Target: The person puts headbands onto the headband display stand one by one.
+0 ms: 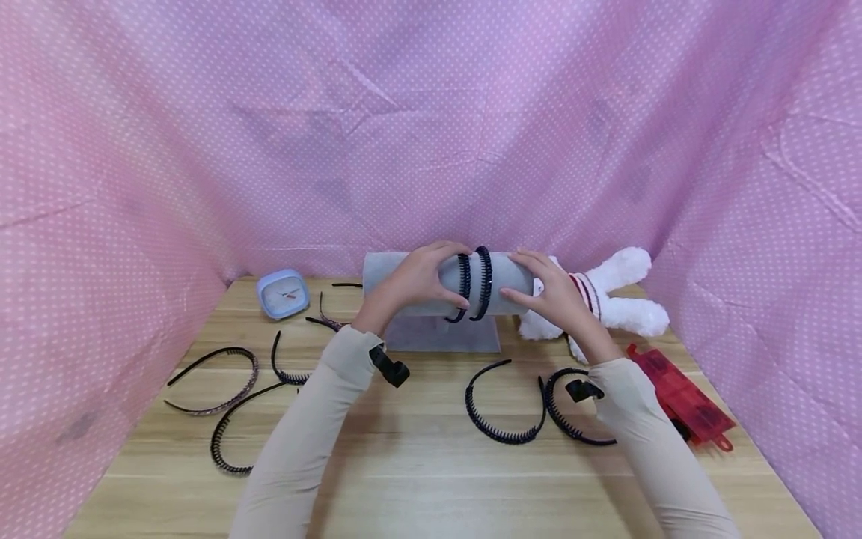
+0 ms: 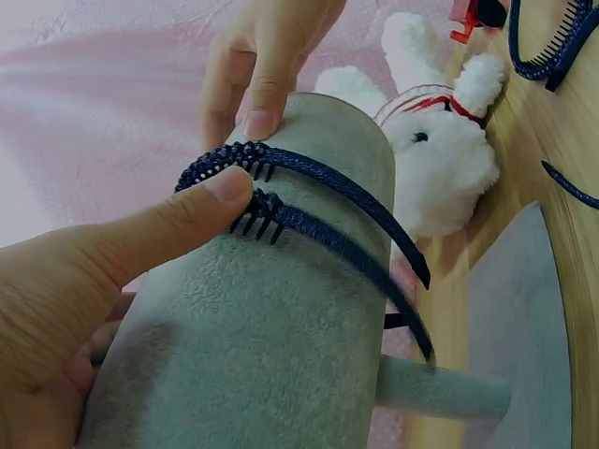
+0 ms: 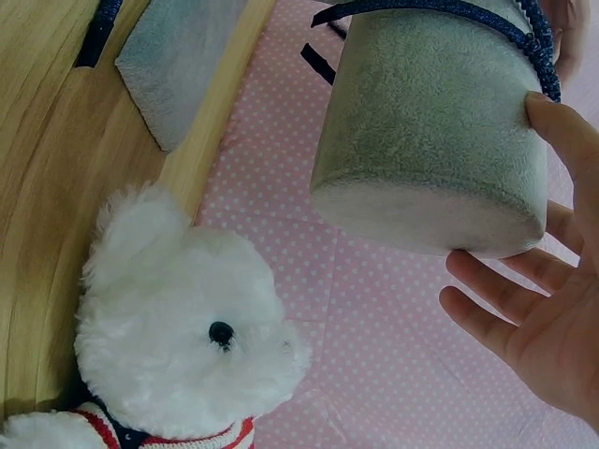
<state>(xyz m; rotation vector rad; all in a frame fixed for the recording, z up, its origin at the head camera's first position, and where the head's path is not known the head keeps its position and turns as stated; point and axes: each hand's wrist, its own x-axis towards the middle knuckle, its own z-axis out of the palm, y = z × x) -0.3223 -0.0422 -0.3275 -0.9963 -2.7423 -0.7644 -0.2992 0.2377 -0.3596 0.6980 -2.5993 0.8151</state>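
Observation:
A grey padded roll stand [image 1: 404, 263] lies crosswise at the back of the table, and two dark toothed headbands are looped over it side by side. With the thumb on its toothed front, my left hand [image 1: 420, 278] grips the left headband [image 2: 342, 253]; its other fingers go behind the roll, mostly hidden. The right headband [image 1: 484, 281] sits a small gap away. At the roll's right end is my right hand [image 3: 552, 309], its thumb touching the grey fabric and its fingers loosely spread by the end face. It holds no headband.
Several headbands lie on the table, among them a pink-toned one [image 1: 252, 374] on the left and a black one [image 1: 501, 434] in front. A blue clock [image 1: 283, 293] stands back left. A white plush toy [image 1: 622, 314] and red plastic case [image 1: 680, 397] lie right.

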